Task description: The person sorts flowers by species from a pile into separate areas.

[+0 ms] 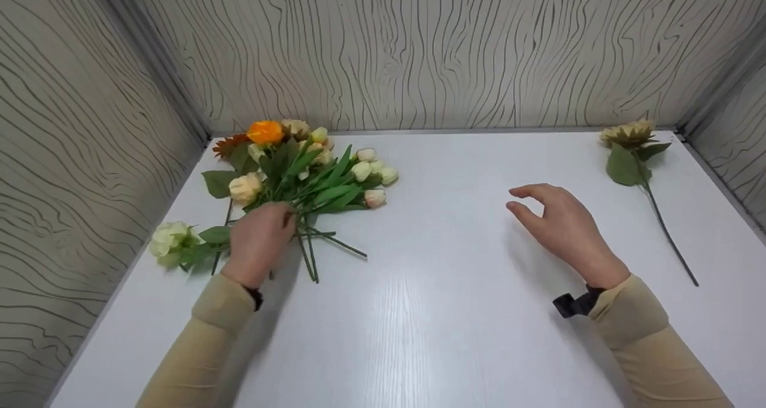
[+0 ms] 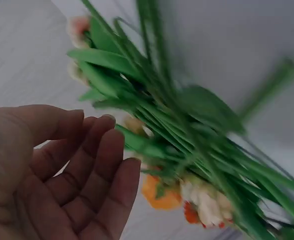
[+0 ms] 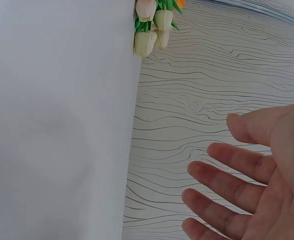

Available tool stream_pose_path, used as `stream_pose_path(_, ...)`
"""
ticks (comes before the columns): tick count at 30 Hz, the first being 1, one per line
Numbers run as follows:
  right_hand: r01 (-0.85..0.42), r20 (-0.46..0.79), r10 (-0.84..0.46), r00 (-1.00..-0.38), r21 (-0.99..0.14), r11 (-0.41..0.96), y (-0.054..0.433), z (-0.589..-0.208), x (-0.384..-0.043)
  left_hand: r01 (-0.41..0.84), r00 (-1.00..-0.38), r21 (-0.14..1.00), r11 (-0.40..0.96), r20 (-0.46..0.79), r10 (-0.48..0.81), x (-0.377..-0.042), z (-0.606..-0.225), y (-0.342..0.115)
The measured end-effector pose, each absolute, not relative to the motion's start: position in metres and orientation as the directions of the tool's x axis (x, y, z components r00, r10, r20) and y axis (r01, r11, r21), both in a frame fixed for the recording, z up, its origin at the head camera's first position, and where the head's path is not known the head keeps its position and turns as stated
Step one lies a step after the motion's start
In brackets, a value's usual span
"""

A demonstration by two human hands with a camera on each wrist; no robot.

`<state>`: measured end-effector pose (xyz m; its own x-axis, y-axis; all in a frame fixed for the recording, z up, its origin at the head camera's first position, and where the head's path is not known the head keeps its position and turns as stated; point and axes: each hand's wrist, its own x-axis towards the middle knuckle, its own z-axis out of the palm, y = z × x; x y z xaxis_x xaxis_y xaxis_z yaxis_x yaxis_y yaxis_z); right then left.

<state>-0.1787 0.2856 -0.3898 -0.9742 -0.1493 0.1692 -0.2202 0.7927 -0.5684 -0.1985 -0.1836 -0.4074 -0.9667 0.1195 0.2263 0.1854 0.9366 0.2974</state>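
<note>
Fingers hang loose, empty, on left hand (image 1: 260, 240) and right hand (image 1: 562, 233); best pinch one slender green plastic-looking stem (image 1: 348, 247) at left's three o'clock.

2 hands (image 1: 565, 228), 2 sleeves (image 1: 631, 318), 2 blk straps (image 1: 577, 305), 1 orange flwr (image 1: 265, 132), 1 rust flwr (image 1: 227, 146), 1 sep. flwr (image 1: 628, 136) at R

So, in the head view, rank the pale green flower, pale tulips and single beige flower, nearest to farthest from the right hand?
1. Single beige flower, table's right.
2. Pale tulips, bunch's right side.
3. Pale green flower, far left.
</note>
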Motion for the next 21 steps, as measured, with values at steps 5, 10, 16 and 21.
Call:
stream_pose_path(5, -0.216, 0.158, -0.152, -0.976, -0.57, 0.793, 0.284, -0.391, -0.18, 0.103, -0.979, 0.262, 0.96, 0.196, 0.052, -0.182, -0.419, -0.232)
stream_pose_path(10, -0.209, 0.147, -0.151, -0.977, -0.568, 0.796, 0.284, -0.395, -0.181, 0.084, -0.982, 0.245, 0.966, 0.183, 0.039, -0.181, -0.432, -0.239)
stream_pose_path(16, -0.21, 0.146, -0.154, -0.977, -0.563, 0.799, 0.283, -0.397, -0.181, 0.108, -0.974, 0.211, 0.971, 0.216, 0.062, -0.182, -0.435, -0.236)
stream_pose_path(21, -0.223, 0.157, -0.162, -0.974, -0.557, 0.8, 0.283, -0.395, -0.18, 0.123, -0.957, 0.132, 0.984, 0.279, 0.083, -0.177, -0.424, -0.237)
